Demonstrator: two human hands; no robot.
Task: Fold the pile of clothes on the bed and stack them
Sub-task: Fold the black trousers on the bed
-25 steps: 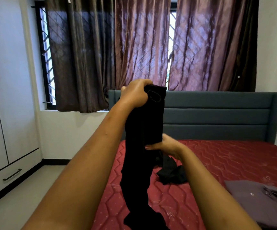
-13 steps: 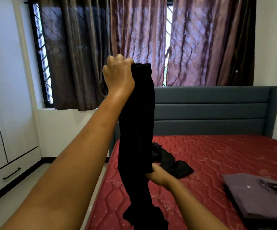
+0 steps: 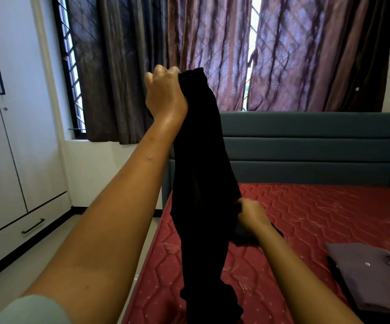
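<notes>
Black garment (image 3: 201,160) hanging at frame centre, top clenched in left hand (image 3: 164,92), right edge gripped lower down by right hand (image 3: 251,215); hands well apart. Raised higher than a second ago, now dangling straighter, probably ready for folding. Below, red mattress (image 3: 317,218); folded grey garment (image 3: 376,277) lower right; curtains (image 3: 212,43) behind, wardrobe (image 3: 7,136) left.

Black garment (image 3: 201,160) aloft in grip of left hand (image 3: 164,94) — right hand (image 3: 251,215) lower on it, above red bed (image 3: 329,218)
</notes>
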